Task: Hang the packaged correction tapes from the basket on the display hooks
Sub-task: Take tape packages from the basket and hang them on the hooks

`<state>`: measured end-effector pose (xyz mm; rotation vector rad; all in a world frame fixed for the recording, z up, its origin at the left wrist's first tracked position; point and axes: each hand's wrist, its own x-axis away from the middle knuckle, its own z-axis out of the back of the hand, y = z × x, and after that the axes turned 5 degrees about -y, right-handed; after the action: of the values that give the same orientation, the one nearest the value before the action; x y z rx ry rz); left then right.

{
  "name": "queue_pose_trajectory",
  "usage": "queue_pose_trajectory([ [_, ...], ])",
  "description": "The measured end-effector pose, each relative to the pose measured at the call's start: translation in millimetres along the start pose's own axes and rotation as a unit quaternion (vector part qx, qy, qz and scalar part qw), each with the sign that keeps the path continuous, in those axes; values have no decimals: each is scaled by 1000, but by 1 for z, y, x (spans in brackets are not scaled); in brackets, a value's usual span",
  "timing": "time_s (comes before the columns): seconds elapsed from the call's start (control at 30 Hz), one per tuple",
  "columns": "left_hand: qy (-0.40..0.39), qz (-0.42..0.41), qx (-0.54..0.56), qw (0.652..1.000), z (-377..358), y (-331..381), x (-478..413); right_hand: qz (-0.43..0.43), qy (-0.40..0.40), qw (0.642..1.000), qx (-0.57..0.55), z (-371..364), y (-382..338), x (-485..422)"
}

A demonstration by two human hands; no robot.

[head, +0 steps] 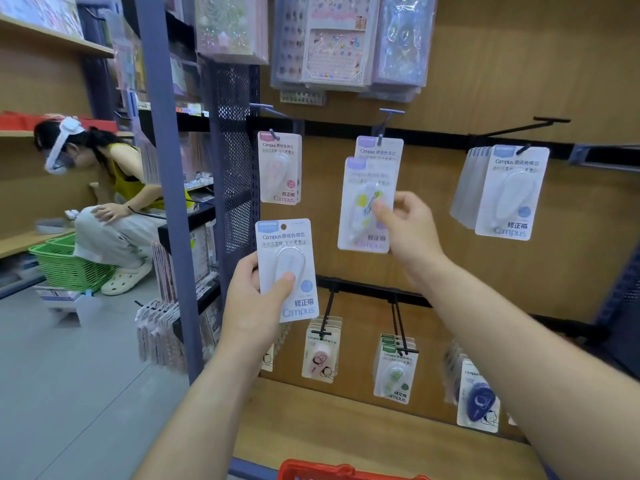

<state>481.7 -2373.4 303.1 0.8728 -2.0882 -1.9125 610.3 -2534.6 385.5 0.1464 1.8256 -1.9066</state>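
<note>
My left hand [254, 299] grips a blue-labelled correction tape pack [287, 268] upright in front of the display wall. My right hand [407, 225] holds a purple-labelled pack [363, 209] by its right edge, just below the middle hook [382, 131], where another purple pack [379, 148] hangs. A pink pack [278, 168] hangs on the left hook. Several blue packs [505, 192] hang on the right hook. The red basket [332, 471] shows only its rim at the bottom edge.
A lower row of hooks carries more tape packs [394, 372]. Sticker sheets [332, 39] hang above. A wooden shelf [346, 431] juts out below. At left a crouching person [110, 202] works beside a green basket [65, 265], past a blue upright post [166, 168].
</note>
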Motion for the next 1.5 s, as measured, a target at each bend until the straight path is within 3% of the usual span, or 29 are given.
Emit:
queue_pose_trajectory([
  [0.17, 1, 5, -2, 1000, 2, 1, -1, 19, 61, 998, 16, 1, -21, -41],
  [0.47, -9, -1, -13, 1000, 4, -1, -2, -5, 103, 993, 58, 0, -13, -59],
  [0.77, -47, -13, -23, 999, -6, -4, 2, -73, 88, 972, 204, 15, 7, -48],
  [0.93, -56, -5, -41, 998, -17, -4, 9, -24, 47, 954, 295, 35, 11, -12],
  [1.07, -85, 0, -72, 994, -32, -2, 21, 13, 6, 952, 307, 63, 7, 29],
  [1.3, -138, 5, -115, 984, -91, 7, 34, 19, 12, 925, 378, 139, 16, 99],
  [1.5, -166, -60, -142, 974, -163, 42, 6, 2, 23, 895, 446, 191, 27, 109],
])
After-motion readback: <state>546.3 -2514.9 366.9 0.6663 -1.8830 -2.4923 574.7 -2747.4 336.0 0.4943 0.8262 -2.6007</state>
